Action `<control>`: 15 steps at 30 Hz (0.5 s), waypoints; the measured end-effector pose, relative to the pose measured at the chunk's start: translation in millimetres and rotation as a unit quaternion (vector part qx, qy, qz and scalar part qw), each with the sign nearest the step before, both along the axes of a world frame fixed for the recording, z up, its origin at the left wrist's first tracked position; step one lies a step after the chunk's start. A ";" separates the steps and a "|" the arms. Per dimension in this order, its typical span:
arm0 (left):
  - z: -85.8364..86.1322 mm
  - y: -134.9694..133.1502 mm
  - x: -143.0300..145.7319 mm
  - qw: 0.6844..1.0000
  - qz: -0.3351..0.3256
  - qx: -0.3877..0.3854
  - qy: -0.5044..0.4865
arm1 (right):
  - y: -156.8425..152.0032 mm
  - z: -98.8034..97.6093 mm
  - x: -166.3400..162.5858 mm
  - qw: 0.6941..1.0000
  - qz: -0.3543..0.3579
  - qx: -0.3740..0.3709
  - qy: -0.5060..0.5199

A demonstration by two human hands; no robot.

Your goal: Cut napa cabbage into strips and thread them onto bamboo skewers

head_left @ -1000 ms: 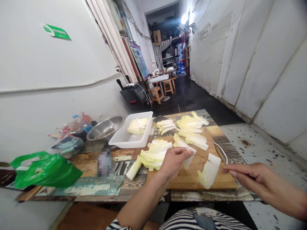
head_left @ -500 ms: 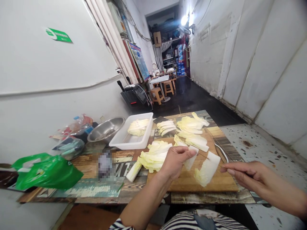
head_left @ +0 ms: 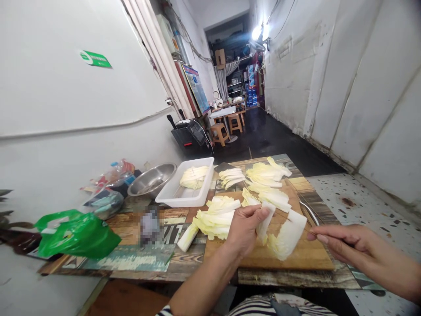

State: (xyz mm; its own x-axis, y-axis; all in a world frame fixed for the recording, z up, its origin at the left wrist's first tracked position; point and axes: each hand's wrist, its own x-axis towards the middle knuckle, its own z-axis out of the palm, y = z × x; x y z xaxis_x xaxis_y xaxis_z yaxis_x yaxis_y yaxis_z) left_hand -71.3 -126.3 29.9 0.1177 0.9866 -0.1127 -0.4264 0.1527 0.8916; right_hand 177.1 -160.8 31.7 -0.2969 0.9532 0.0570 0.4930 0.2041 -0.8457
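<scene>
My left hand [head_left: 245,228] is closed on a white cabbage piece [head_left: 265,221] held just above the wooden cutting board [head_left: 305,256]. My right hand [head_left: 342,245] pinches a thin bamboo skewer [head_left: 296,224] whose tip reaches toward the left hand. A second cabbage piece [head_left: 287,239] is threaded on that skewer and hangs over the board. Cut cabbage leaves lie in piles on the board, one pile [head_left: 215,215] left of my left hand and another pile [head_left: 266,175] at the far end.
A white plastic tray [head_left: 177,195] with cabbage and a steel bowl [head_left: 149,180] stand at the back left. A green plastic bag [head_left: 77,237] and other bags lie at the left. A cleaver blade [head_left: 222,167] shows behind the tray. A corridor with stools lies beyond.
The skewered cabbage piece has slid along the skewer closer to my left hand, and the two pieces are now nearly touching. The camera view has shifted slightly right.
</scene>
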 end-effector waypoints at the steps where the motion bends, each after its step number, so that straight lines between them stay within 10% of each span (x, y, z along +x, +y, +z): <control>1: 1.9 -1.0 -0.8 1.000 -0.002 0.004 0.009 | -0.6 0.1 0.8 0.999 0.025 -0.024 -0.003; 15: 12.7 -1.0 -1.8 0.998 -0.030 0.043 0.038 | -1.4 14.4 0.1 0.990 0.092 -0.110 0.014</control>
